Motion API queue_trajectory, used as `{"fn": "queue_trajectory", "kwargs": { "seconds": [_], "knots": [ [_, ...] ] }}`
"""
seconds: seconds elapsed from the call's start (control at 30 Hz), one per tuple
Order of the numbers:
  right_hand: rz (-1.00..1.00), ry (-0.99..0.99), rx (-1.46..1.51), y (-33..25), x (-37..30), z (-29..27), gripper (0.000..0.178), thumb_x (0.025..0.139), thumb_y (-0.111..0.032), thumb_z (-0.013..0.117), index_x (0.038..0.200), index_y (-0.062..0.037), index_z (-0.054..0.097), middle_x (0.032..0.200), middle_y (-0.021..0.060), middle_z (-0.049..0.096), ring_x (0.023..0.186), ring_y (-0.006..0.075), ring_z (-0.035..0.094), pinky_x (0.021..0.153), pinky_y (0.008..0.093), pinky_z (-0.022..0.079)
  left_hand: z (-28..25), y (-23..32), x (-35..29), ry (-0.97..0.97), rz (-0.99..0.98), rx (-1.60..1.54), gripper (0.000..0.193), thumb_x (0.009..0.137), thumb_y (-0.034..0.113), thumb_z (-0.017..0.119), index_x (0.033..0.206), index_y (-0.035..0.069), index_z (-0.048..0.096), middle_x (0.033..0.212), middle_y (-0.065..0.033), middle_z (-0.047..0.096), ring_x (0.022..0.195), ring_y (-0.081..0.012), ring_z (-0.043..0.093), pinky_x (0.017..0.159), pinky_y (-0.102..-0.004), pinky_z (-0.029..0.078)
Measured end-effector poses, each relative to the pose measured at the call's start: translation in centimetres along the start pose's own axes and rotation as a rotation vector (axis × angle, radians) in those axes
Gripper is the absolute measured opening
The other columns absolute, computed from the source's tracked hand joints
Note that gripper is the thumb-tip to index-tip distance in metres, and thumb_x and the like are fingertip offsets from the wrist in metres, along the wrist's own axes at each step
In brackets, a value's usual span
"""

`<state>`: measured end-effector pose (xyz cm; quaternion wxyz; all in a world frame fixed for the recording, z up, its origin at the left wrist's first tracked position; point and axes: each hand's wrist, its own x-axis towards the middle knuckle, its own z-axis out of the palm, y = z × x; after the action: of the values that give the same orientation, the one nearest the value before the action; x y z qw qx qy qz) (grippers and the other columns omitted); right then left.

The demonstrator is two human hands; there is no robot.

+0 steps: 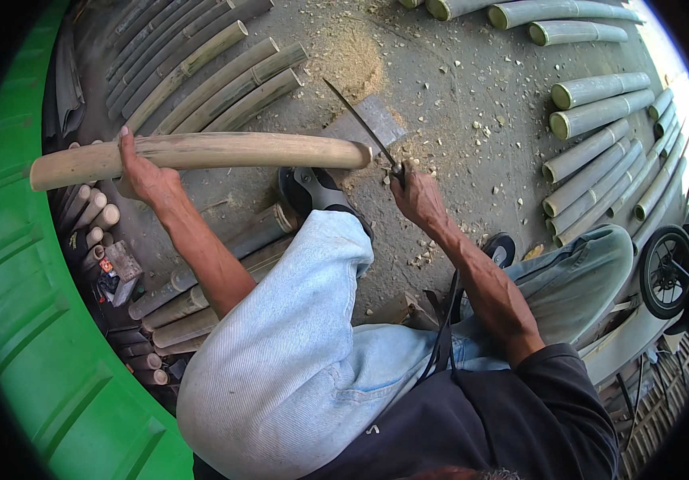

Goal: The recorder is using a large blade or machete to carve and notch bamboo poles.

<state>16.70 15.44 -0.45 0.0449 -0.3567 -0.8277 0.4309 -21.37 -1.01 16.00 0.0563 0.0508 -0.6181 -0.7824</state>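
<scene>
My left hand [151, 178] is wrapped round a thick, pale bamboo pole [248, 150] near its left end, thumb on top. The pole lies crosswise in front of me, its right end above a flat grey slab [367, 120] on the ground. In my right hand [420, 197] is the handle of a long, dark-bladed knife [360, 120]. Its blade points up and to the left, just past the pole's right end. Whether blade and pole touch, I cannot tell. My sandalled foot [312, 190] is just below the pole.
Several bamboo poles [224, 80] lie at the far left, and more cut bamboo lengths [600, 116] at the right. Wood chips and sawdust [352, 64] cover the ground ahead. A green corrugated panel [32, 320] curves along the left. A small wheel [668, 261] stands at the right edge.
</scene>
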Motion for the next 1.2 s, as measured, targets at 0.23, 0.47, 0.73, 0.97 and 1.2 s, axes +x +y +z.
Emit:
{"fn": "queue_trajectory", "kwargs": {
  "seconds": [0.23,0.47,0.73,0.97,1.2],
  "knots": [
    [-0.088,0.157,0.075,-0.9,0.3,0.8,0.021,0.094,-0.016,0.059,0.101,0.0001,0.048,0.071,0.0268,0.062,0.066,0.0467,0.065,0.059,0.0535,0.050,0.5,-0.2,-0.5,0.009,0.024,-0.046,0.052,0.084,0.019,0.077,0.119,-0.011,0.053,0.110,-0.0168,0.055,0.098,-0.0287,0.061,0.083,-0.0425,0.056],
    [-0.004,0.018,-0.034,-2.6,1.2,0.0,0.025,0.093,-0.018,0.060,0.096,0.0032,0.047,0.070,0.0288,0.062,0.063,0.0462,0.065,0.056,0.0530,0.049,-0.8,-0.1,0.3,0.004,0.061,0.014,0.052,0.085,0.020,0.075,0.123,-0.008,0.053,0.108,-0.0149,0.056,0.095,-0.0293,0.060,0.085,-0.0417,0.053],
    [0.102,0.020,-0.119,1.3,0.5,1.7,0.028,0.094,-0.022,0.060,0.097,0.0031,0.048,0.074,0.0307,0.065,0.069,0.0481,0.066,0.064,0.0569,0.050,1.1,-0.6,-1.5,0.020,0.081,0.020,0.045,0.086,0.021,0.074,0.116,-0.007,0.056,0.103,-0.0129,0.057,0.093,-0.0282,0.061,0.084,-0.0412,0.053],
    [0.046,0.036,0.099,-4.2,-0.2,-1.0,0.027,0.095,-0.023,0.058,0.097,0.0024,0.048,0.075,0.0303,0.065,0.069,0.0474,0.067,0.060,0.0541,0.051,0.8,1.5,-2.2,0.002,0.040,0.005,0.042,0.087,0.022,0.073,0.116,-0.004,0.057,0.100,-0.0118,0.057,0.090,-0.0268,0.060,0.082,-0.0395,0.053],
    [0.119,0.023,-0.032,4.1,-0.3,2.7,0.025,0.095,-0.018,0.059,0.096,0.0048,0.049,0.074,0.0292,0.062,0.074,0.0497,0.064,0.067,0.0558,0.049,1.3,0.3,-1.7,-0.020,0.060,0.047,0.038,0.088,0.023,0.072,0.112,-0.002,0.056,0.096,-0.0112,0.056,0.088,-0.0267,0.060,0.083,-0.0401,0.053]
  ]
}}
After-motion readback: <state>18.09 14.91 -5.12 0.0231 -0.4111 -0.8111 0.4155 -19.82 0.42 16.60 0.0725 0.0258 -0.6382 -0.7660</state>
